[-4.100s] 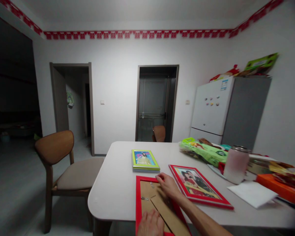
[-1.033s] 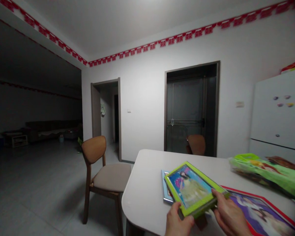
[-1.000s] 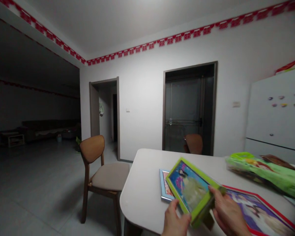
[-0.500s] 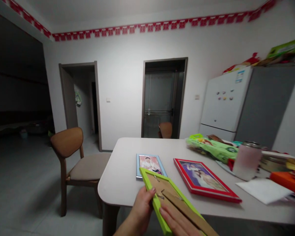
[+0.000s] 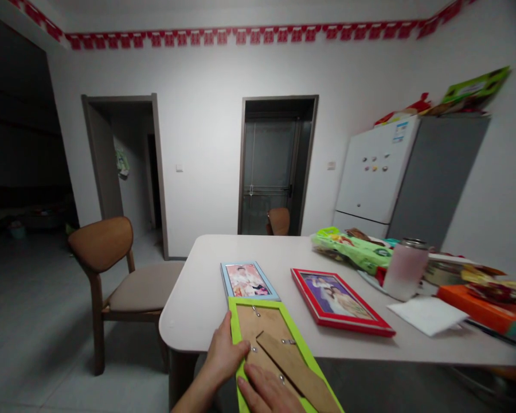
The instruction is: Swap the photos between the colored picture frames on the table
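Observation:
A lime-green picture frame [image 5: 307,358] is held back side up at the table's near edge, its brown backing board and several metal clips showing. My left hand [image 5: 223,350] is closed on its left rim, thumb over the backing. Across the lower backing lies my right hand [image 5: 269,390], fingers stretched out; its thumb is hidden. A brown stand leg [image 5: 290,367] runs diagonally over the board beside the right fingers. Just beyond the green frame lies a light-blue picture frame [image 5: 225,279], photo up. To its right is a red picture frame [image 5: 348,326], also photo up.
On the right of the white table [image 5: 215,249] are a green package [image 5: 352,250], a pinkish jar [image 5: 406,269], a white paper [image 5: 427,314] and an orange box [image 5: 477,307]. A wooden chair [image 5: 101,244] stands left, and a refrigerator [image 5: 374,178] behind.
The green frame has turned more upright in view and its back faces me more squarely. Both hands have shifted left with it. The whole view has swung slightly right.

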The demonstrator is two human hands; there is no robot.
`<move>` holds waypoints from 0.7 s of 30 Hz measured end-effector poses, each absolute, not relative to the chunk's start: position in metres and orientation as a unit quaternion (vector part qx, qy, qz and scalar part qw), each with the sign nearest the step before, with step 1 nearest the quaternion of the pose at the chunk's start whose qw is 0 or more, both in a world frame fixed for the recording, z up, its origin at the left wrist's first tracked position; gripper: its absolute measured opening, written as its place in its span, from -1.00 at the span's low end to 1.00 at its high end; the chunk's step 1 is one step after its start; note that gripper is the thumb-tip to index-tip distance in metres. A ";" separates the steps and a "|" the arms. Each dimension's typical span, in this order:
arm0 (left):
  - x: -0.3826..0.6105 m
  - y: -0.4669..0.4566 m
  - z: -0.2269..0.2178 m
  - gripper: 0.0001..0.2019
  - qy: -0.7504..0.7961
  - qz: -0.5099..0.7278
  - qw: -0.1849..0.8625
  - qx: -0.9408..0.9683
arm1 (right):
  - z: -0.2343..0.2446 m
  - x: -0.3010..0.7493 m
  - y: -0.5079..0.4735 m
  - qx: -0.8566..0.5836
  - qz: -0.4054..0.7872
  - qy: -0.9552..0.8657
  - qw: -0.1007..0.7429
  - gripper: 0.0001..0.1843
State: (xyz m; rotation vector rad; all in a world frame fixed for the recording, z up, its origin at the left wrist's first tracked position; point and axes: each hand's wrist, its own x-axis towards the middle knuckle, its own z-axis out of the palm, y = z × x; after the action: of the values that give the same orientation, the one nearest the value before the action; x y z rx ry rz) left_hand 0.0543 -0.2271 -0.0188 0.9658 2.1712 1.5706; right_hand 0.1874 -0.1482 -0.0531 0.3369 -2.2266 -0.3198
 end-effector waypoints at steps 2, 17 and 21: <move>0.051 -0.225 -0.017 -0.38 0.796 0.482 0.110 0.350 | -0.050 0.182 -0.147 0.147 -0.139 -0.883 0.423 -0.67; 0.037 -0.218 -0.028 -0.39 0.871 0.296 0.077 0.385 | -0.059 0.174 -0.140 0.156 -0.102 -0.913 0.364 -0.66; 0.024 -0.215 -0.026 -0.42 0.874 0.272 0.075 0.395 | -0.039 0.162 -0.145 0.110 0.041 -0.956 0.268 -0.55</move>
State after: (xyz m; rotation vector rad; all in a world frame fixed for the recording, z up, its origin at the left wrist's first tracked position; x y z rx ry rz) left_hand 0.0242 -0.2153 -0.0256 1.1847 2.6229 0.8164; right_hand 0.1621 -0.1452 -0.0391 0.2956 -2.5798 0.1102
